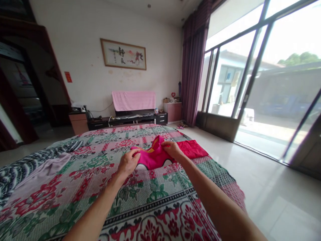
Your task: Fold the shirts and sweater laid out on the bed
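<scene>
The left hand point(129, 162) and the right hand point(173, 150) each pinch one side of a bright pink cloth garment with yellow trim point(151, 159), held low over a flowered red-and-green woven cover point(97, 167), near a flat red cloth point(193, 149). The step seems to be straightening; the next move calls for even, gentle tension.

A rumpled magenta garment point(151, 158), yellow-trimmed, lies on flowered cloth point(100, 161).
</scene>
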The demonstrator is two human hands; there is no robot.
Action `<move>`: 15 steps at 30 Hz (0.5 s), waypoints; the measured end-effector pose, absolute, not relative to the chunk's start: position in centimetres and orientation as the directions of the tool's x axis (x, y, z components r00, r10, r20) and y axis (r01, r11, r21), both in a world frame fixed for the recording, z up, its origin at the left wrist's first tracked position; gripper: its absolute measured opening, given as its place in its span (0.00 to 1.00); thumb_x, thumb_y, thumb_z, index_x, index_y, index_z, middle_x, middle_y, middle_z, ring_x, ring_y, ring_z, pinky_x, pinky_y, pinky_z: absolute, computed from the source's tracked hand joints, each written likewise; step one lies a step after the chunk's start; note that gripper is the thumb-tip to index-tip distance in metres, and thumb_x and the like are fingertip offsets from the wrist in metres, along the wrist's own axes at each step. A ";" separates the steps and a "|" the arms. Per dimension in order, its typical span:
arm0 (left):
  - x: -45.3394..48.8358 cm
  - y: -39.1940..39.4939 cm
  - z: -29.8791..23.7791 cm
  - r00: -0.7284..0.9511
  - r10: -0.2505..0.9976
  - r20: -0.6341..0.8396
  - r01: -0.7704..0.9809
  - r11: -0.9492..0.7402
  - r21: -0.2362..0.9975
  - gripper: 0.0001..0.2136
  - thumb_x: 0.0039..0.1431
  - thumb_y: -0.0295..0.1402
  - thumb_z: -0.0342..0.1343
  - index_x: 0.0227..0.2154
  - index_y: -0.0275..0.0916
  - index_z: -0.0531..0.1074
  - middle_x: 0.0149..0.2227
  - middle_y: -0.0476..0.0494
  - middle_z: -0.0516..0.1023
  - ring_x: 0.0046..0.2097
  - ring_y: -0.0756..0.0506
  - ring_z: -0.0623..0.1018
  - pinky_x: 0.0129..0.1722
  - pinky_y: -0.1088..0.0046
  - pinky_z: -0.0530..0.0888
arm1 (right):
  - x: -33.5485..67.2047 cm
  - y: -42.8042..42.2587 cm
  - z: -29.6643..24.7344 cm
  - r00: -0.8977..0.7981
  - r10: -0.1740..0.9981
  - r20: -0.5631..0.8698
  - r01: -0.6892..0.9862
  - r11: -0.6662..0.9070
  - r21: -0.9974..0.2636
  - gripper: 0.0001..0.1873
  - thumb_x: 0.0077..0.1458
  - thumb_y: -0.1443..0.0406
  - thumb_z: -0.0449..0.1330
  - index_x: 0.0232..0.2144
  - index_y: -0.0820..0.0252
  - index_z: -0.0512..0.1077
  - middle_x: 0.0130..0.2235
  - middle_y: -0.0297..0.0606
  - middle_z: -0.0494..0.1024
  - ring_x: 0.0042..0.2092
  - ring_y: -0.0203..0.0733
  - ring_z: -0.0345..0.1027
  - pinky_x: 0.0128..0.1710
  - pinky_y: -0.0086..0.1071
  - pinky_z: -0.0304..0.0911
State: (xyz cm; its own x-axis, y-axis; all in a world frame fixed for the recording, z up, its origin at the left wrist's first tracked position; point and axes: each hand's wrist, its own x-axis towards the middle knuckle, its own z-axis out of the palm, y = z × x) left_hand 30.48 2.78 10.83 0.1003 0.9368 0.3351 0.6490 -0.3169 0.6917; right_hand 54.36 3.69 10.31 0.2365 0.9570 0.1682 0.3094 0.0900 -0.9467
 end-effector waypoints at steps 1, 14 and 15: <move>32.0 3.0 11.0 0.140 0.932 0.335 0.622 -0.346 0.702 0.14 0.56 0.33 0.51 0.42 0.41 0.77 0.42 0.47 0.81 0.43 0.47 0.78 0.45 0.76 0.71 | 55.8 3.5 10.6 0.266 0.950 0.161 0.318 0.071 -0.945 0.15 0.44 0.69 0.59 0.36 0.61 0.78 0.26 0.33 0.76 0.23 0.31 0.63 0.24 0.25 0.62; 45.4 5.6 10.8 0.428 0.839 0.337 0.466 -0.524 0.713 0.24 0.53 0.25 0.51 0.54 0.37 0.69 0.52 0.44 0.75 0.53 0.46 0.74 0.54 0.74 0.68 | 69.1 6.1 11.6 0.554 0.778 0.297 0.556 -0.079 -0.827 0.20 0.40 0.72 0.55 0.37 0.61 0.79 0.30 0.35 0.79 0.30 0.38 0.71 0.32 0.29 0.65; 45.9 6.0 10.3 0.443 0.831 0.337 0.455 -0.532 0.714 0.25 0.52 0.25 0.52 0.56 0.36 0.67 0.54 0.42 0.74 0.54 0.45 0.73 0.55 0.73 0.68 | 69.8 6.1 11.7 0.568 0.763 0.309 0.570 -0.094 -0.817 0.20 0.40 0.71 0.55 0.37 0.61 0.79 0.31 0.36 0.80 0.32 0.39 0.71 0.34 0.29 0.65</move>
State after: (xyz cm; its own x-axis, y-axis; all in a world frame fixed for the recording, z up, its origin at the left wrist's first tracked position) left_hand 45.86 6.00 10.33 0.4431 0.8306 0.3372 0.4550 -0.5324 0.7138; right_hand 69.76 6.12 11.71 0.5677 0.7632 0.3086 0.5697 -0.0937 -0.8165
